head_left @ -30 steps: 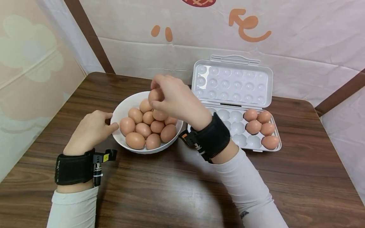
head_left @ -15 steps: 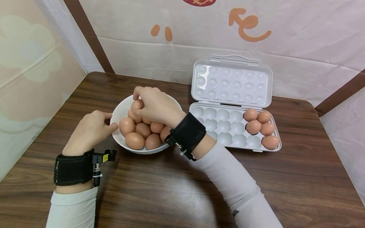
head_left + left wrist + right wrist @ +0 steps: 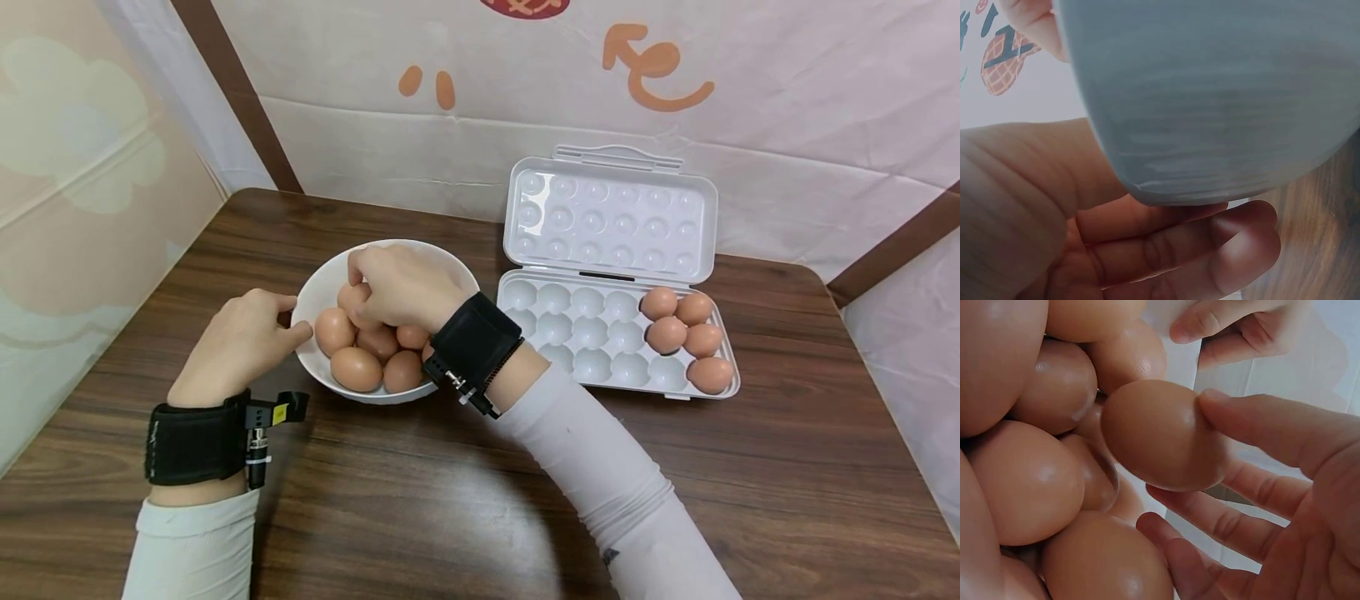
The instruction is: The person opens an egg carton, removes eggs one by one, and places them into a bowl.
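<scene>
Right hand point(image 3: 401, 283) pinches a smooth brown egg point(image 3: 1160, 434); left hand point(image 3: 236, 346) cups the white bowl point(image 3: 318, 287).

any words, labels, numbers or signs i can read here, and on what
No readable words or numbers anywhere.
Backdrop: orange arrow-like mark and two orange dashes, shapes and not letters.
Left wrist strap: small yellow tag, too small to read.
Egg tray, bowl, eggs: no print.
</scene>
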A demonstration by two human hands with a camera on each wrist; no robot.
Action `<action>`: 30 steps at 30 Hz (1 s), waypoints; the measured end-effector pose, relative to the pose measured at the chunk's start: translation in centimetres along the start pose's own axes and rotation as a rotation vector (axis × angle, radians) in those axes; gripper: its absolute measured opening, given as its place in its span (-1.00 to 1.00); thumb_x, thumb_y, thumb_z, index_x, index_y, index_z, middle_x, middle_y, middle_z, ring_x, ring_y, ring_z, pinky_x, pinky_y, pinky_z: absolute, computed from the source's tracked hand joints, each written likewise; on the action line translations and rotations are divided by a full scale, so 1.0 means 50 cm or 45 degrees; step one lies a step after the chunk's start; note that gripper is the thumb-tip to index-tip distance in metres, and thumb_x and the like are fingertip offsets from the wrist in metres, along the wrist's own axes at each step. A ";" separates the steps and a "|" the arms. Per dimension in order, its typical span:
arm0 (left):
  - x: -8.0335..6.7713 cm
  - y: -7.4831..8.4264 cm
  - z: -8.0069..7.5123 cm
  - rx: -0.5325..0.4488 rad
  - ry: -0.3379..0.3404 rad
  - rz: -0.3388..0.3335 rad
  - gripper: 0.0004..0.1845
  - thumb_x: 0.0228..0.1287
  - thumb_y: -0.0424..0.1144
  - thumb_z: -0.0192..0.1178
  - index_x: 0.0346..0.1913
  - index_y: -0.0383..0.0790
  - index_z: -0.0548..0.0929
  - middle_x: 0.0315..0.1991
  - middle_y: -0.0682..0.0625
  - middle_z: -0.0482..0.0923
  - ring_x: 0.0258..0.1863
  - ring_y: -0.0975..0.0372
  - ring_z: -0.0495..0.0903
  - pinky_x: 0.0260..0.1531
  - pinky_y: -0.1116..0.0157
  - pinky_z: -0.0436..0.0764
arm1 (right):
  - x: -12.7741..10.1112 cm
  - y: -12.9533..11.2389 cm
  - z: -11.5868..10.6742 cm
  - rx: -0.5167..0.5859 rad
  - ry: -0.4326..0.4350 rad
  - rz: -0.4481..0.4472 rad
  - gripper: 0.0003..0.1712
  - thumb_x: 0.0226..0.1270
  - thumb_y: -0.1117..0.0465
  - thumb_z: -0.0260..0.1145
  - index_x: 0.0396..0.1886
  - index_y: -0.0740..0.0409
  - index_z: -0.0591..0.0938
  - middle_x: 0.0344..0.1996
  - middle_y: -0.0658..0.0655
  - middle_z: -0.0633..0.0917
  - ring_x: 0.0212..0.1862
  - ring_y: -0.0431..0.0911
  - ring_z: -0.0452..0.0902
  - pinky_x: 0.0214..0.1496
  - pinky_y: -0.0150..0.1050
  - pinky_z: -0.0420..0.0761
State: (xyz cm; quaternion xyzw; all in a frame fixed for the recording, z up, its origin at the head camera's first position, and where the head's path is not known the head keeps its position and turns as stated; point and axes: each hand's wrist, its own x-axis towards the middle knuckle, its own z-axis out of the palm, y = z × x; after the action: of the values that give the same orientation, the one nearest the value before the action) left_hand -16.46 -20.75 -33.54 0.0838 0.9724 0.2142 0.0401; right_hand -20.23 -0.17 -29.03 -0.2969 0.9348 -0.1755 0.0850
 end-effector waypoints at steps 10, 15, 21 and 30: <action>-0.002 0.001 -0.001 -0.004 0.004 0.004 -0.78 0.24 -0.27 0.10 -0.20 -0.34 0.64 -0.58 0.00 0.39 -0.54 0.16 0.35 -0.56 0.25 0.26 | 0.009 0.004 0.006 0.054 -0.052 -0.029 -0.88 0.12 0.28 0.23 -0.34 -0.01 0.61 -0.57 -0.08 0.54 -0.40 -0.19 0.46 -0.28 -0.40 0.44; -0.002 0.003 -0.001 -0.009 0.004 0.007 -0.78 0.24 -0.27 0.10 -0.20 -0.35 0.65 -0.58 0.00 0.40 -0.54 0.16 0.36 -0.56 0.26 0.26 | 0.006 0.002 0.006 0.015 -0.059 -0.053 -0.91 0.19 0.26 0.21 -0.47 -0.02 0.56 -0.62 -0.09 0.49 -0.43 -0.19 0.43 -0.28 -0.40 0.40; -0.002 0.002 0.000 -0.009 0.000 0.005 -0.78 0.25 -0.27 0.10 -0.19 -0.36 0.65 -0.58 0.00 0.40 -0.54 0.16 0.36 -0.56 0.26 0.27 | 0.006 -0.002 0.006 -0.030 -0.125 -0.057 -0.80 0.20 0.26 0.17 -0.58 -0.05 0.44 -0.64 -0.10 0.44 -0.46 -0.22 0.34 -0.34 -0.40 0.33; -0.003 0.000 -0.001 -0.015 -0.014 -0.002 -0.72 0.27 -0.26 0.10 -0.10 -0.39 0.65 -0.54 -0.03 0.44 -0.51 0.14 0.38 -0.55 0.25 0.29 | 0.008 -0.008 0.005 -0.118 -0.204 -0.074 -0.80 0.39 0.14 0.05 -0.46 -0.05 0.48 -0.60 -0.11 0.48 -0.40 -0.21 0.32 -0.27 -0.40 0.36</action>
State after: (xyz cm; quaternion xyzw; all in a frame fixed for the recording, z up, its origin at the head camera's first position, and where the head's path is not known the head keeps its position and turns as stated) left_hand -16.34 -20.79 -33.48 0.0842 0.9709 0.2193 0.0462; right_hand -20.27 -0.76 -29.13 -0.3406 0.9231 -0.1101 0.1403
